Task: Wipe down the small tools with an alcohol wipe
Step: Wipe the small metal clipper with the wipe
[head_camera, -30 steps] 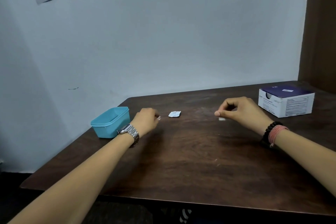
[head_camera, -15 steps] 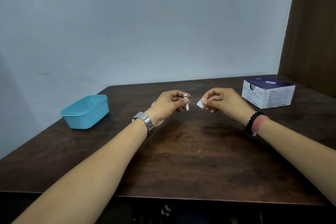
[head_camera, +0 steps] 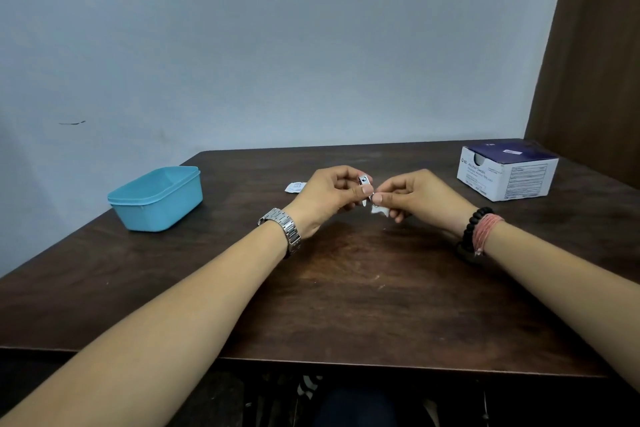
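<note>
My left hand holds a small silver nail clipper upright above the middle of the dark wooden table. My right hand pinches a small white alcohol wipe against the clipper's lower end. The two hands meet just above the tabletop. Most of the wipe is hidden by my right fingers. An opened white wipe packet lies on the table just behind my left hand.
A light blue plastic tub sits at the left of the table. A white and dark blue box of alcohol swabs stands at the back right. A grey wall rises behind the table, with a brown panel at the right.
Both hands lifted off the table and came together at the centre. The left brought up the clipper, the right the wipe, and the wipe now touches the clipper.
</note>
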`<action>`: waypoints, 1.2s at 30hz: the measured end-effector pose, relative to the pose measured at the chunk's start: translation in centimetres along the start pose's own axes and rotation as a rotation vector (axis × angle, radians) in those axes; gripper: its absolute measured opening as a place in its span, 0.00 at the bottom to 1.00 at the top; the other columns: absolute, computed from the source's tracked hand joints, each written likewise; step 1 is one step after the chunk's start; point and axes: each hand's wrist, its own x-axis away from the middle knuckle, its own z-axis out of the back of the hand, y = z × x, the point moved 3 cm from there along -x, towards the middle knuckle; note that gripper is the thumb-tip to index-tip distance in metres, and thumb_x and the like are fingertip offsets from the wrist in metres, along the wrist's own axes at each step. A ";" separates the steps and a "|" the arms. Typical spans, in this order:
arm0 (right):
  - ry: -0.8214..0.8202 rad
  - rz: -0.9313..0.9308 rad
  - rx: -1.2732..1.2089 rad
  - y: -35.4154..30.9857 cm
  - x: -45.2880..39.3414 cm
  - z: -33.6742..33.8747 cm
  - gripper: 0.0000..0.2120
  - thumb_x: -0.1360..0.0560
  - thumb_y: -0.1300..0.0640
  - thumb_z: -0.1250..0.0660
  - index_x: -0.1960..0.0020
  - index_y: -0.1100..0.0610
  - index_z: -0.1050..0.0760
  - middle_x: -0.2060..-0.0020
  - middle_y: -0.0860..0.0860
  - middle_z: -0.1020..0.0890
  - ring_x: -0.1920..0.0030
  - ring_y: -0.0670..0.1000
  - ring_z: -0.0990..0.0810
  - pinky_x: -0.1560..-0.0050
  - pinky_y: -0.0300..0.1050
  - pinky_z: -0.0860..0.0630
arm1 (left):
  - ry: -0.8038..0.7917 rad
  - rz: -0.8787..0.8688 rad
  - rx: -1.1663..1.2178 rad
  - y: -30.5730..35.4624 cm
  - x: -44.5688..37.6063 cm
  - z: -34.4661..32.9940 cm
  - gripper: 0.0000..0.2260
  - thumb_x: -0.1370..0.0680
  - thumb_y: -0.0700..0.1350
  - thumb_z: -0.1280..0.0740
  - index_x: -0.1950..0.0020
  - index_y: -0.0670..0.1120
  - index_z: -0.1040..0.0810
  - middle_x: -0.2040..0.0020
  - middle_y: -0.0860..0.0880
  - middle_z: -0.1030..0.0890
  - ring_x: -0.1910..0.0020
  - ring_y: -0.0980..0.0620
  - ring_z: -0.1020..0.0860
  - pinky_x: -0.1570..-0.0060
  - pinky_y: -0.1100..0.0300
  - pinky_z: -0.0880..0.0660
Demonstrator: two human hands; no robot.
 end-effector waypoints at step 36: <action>0.000 -0.031 -0.251 -0.6 0.3 0.2 0.05 0.27 0.66 0.30 0.56 0.60 0.26 0.68 0.55 0.20 0.68 0.47 0.21 0.66 0.36 0.22 | 0.164 -0.074 -0.192 0.3 0.3 0.2 0.08 0.24 0.50 0.30 0.50 0.49 0.15 0.60 0.47 0.21 0.63 0.55 0.26 0.55 0.55 0.23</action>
